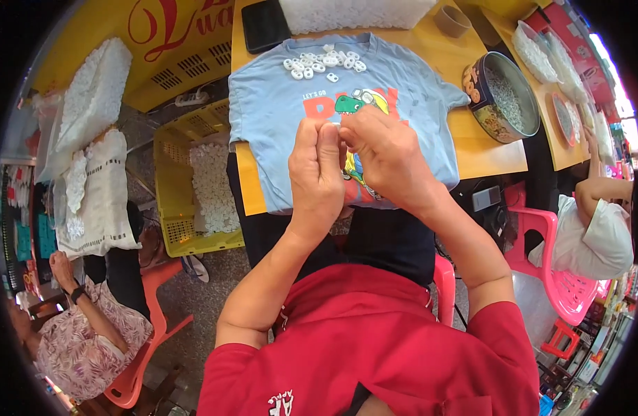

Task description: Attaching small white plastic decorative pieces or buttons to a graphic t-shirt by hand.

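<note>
My left hand and my right hand meet fingertip to fingertip above a light blue T-shirt spread over a yellow table. Together they pinch a small white plastic piece, mostly hidden by the fingers. A loose pile of similar white pieces lies on the shirt near its collar, beyond the hands. The shirt has a green dinosaur print, partly covered by my right hand.
A round decorated tin with small pale bits stands at the right. A yellow crate of white pieces sits on the floor at the left, beside white bags. Other people sit at the lower left and right. Pink chairs stand nearby.
</note>
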Demonstrator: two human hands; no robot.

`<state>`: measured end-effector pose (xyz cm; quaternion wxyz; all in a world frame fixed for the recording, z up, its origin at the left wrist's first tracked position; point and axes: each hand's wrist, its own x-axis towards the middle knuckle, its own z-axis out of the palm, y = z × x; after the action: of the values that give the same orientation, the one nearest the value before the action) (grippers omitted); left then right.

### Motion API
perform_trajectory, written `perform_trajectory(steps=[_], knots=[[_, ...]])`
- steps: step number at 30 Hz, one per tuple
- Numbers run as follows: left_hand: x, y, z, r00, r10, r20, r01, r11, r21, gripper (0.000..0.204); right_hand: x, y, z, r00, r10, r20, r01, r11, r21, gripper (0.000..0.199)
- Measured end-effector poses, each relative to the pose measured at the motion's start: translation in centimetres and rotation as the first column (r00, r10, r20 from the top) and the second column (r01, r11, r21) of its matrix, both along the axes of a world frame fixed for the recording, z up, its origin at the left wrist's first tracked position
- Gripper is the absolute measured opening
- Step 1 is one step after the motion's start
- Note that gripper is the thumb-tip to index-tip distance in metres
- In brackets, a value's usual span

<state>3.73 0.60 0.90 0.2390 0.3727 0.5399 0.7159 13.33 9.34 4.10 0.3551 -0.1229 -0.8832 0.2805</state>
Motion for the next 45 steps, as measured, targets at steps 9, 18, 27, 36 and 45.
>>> perform_trajectory(steps=[9,18,27,36,45], knots=[[-1.5,-0.3,0.7,0.922,-0.221,0.319,0.217,0.975,0.049,0.021,1.0,2.4,2.2,0.964,0.172,0.201,-0.098,0.938,-0.331,0.02],[-1.0,-0.6,1.1,0.959,-0.202,0.199,0.198,0.979,0.042,0.024,1.0,2.2,3.1,0.967,0.113,0.229,-0.147,0.98,0.136,0.013],[0.4,-1.0,0.8,0.989,-0.088,0.117,0.079,0.994,0.078,0.019,0.7,1.0,2.8,0.981,0.17,0.093,-0.173,0.984,0.033,0.014],[-0.7,-0.4,1.2,0.992,-0.066,0.109,0.054,0.992,0.112,0.017,-1.3,1.1,0.8,0.991,0.116,0.065,-0.11,0.99,-0.091,0.017],[-3.3,0.9,-1.5,0.928,0.095,0.361,-0.158,0.976,0.15,0.023,-6.7,6.4,-0.6,0.992,0.082,0.101,-0.075,0.995,-0.072,0.02]])
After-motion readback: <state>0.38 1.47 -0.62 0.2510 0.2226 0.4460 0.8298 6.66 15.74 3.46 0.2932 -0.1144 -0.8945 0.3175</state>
